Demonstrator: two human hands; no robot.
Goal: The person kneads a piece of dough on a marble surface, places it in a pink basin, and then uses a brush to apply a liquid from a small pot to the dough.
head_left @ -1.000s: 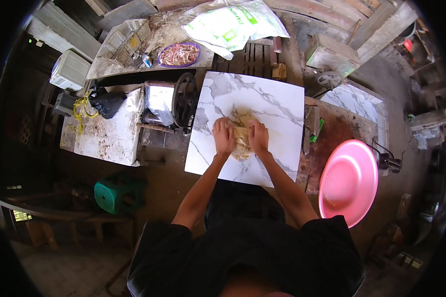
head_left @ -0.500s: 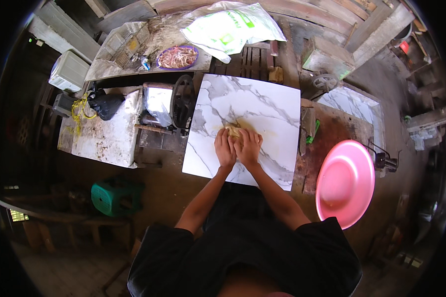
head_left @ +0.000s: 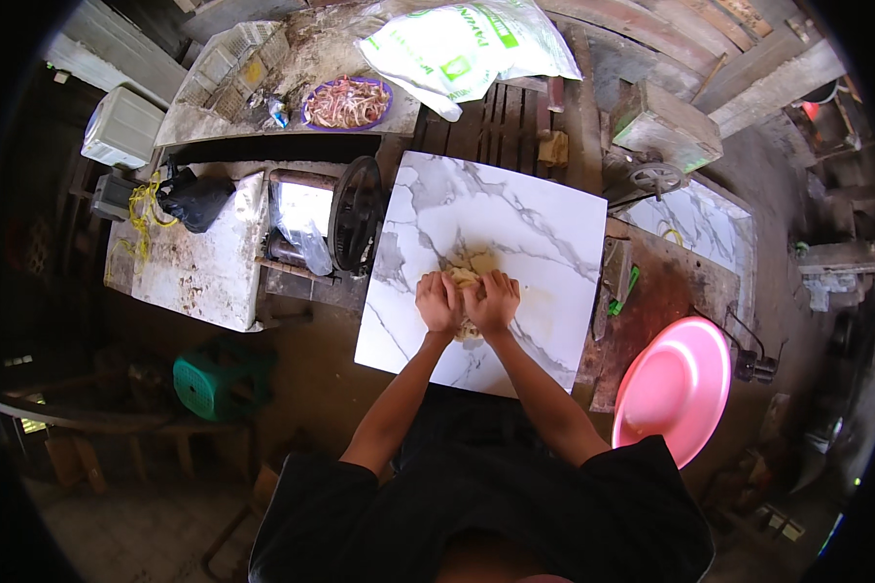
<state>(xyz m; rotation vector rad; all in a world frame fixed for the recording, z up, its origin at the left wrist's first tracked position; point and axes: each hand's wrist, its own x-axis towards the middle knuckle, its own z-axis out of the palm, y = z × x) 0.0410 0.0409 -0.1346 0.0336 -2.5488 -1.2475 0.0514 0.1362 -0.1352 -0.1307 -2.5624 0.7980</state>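
A lump of pale yellowish dough lies on a white, grey-veined marble-look slab in front of me. My left hand presses on the dough's left side with its fingers curled. Close beside it, my right hand bears down on the right side, fingers bent over the dough. Some dough shows beyond the fingertips and a little between the wrists; the hands cover the rest. Faint yellowish smears mark the slab around it.
Left of the slab stands a roller machine with a dark wheel. A pink basin sits at the right. Farther back are a white sack and a purple-rimmed tray of stringy pieces. A green stool stands lower left.
My fingers have drawn back and curled, and more of the dough shows beyond them and near my wrists. The whole view has shifted slightly.
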